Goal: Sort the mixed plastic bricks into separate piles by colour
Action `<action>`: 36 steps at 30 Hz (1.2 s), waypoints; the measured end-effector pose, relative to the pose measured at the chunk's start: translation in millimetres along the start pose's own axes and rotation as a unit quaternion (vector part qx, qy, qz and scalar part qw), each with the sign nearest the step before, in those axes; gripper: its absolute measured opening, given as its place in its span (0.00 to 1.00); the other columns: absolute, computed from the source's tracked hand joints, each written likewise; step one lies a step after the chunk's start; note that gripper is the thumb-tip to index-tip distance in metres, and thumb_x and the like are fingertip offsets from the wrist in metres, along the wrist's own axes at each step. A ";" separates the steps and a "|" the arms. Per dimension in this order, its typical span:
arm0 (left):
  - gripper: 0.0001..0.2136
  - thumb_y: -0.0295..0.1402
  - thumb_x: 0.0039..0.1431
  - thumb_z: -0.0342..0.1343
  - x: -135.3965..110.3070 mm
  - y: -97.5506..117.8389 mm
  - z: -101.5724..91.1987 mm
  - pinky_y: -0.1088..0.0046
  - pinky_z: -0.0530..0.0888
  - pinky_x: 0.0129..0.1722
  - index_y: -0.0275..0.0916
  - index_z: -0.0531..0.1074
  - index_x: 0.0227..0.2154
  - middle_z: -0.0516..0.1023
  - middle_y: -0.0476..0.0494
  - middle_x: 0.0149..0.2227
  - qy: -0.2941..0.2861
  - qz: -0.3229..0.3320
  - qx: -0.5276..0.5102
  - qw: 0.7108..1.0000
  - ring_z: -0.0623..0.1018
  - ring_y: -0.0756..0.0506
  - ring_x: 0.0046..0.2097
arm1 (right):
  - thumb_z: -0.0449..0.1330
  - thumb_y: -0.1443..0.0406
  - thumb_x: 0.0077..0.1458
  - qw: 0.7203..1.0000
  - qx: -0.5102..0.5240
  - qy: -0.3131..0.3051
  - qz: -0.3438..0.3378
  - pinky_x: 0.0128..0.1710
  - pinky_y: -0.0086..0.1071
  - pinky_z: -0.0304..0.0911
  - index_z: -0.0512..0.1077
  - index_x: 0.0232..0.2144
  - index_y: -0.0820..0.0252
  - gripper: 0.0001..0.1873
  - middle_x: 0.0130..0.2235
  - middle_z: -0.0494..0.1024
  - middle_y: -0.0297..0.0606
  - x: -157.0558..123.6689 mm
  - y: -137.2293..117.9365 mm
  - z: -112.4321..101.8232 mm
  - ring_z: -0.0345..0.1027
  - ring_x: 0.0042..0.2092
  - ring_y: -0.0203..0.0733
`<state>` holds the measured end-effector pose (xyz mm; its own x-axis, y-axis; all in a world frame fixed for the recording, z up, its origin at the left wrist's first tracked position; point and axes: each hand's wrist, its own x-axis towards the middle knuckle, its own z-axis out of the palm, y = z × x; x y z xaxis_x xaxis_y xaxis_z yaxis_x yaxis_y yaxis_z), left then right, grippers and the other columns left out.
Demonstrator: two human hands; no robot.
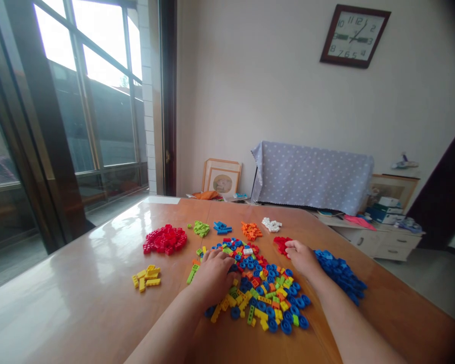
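My left hand (214, 275) lies palm down on the left part of a mixed pile of toy building bricks (265, 298). Its fingers are loosely bent and a little apart, with the tips partly hidden, and I see nothing held in it. Yellow, green, orange, red and blue pieces surround it, many of the blue ones round. My right hand (301, 258) is at a small heap of red bricks (281, 244), thumb and fingers pinched together on a red brick at the heap's right edge. Its fingertips partly cover that brick.
Sorted heaps stand around: red bricks (165, 239), yellow bricks (147, 277), lime green bricks (201, 228), blue bricks (222, 228), orange bricks (251, 230) and white bricks (272, 224). A large heap of dark blue pieces (339, 273) lies right of my right forearm on the wooden table (98, 283).
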<state>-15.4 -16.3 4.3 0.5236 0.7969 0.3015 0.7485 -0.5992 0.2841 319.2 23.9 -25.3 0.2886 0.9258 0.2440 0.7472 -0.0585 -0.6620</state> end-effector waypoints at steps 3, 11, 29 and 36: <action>0.12 0.43 0.63 0.54 -0.3 2.6 0.6 0.56 0.65 0.58 0.47 0.76 0.45 0.78 0.43 0.47 0.005 0.009 -0.012 1.000 0.71 0.37 0.54 | 0.55 0.60 0.53 0.997 0.011 -0.067 -0.023 0.34 0.30 0.64 0.76 0.36 0.59 0.14 0.32 0.81 0.36 -9.5 -7.5 -3.9 0.72 0.35 0.42; 0.23 0.54 0.55 0.59 -6.4 12.5 3.3 0.45 0.58 0.63 0.53 0.74 0.51 0.76 0.44 0.53 -0.029 0.039 -0.042 0.998 0.69 0.33 0.58 | 0.61 0.62 0.50 0.962 -0.053 -0.254 -0.089 0.25 0.27 0.52 0.77 0.37 0.58 0.12 0.26 0.74 0.30 -45.5 -40.6 -8.7 0.65 0.28 0.36; 0.18 0.40 0.63 0.55 -1.1 -5.6 12.2 0.54 0.63 0.64 0.49 0.73 0.55 0.71 0.43 0.60 -0.016 0.015 -0.004 1.000 0.65 0.35 0.63 | 0.58 0.67 0.53 0.958 -0.076 -0.195 -0.194 0.40 0.30 0.61 0.80 0.40 0.54 0.14 0.38 0.76 0.36 -47.8 -55.7 13.7 0.70 0.39 0.40; 0.17 0.33 0.61 0.53 2.4 -2.1 7.0 0.62 0.69 0.59 0.48 0.75 0.52 0.75 0.44 0.54 -0.030 0.022 -0.011 0.999 0.72 0.40 0.57 | 0.58 0.64 0.53 0.965 0.035 -0.211 -0.150 0.37 0.31 0.63 0.78 0.41 0.59 0.14 0.39 0.81 0.37 -37.6 -37.9 13.4 0.71 0.37 0.40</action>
<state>-12.9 -12.6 -1.9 0.5801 0.7724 0.2587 0.7156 -0.6350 0.2912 271.9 -3.7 -18.9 -0.2153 0.9677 0.1314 0.7125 0.2477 -0.6565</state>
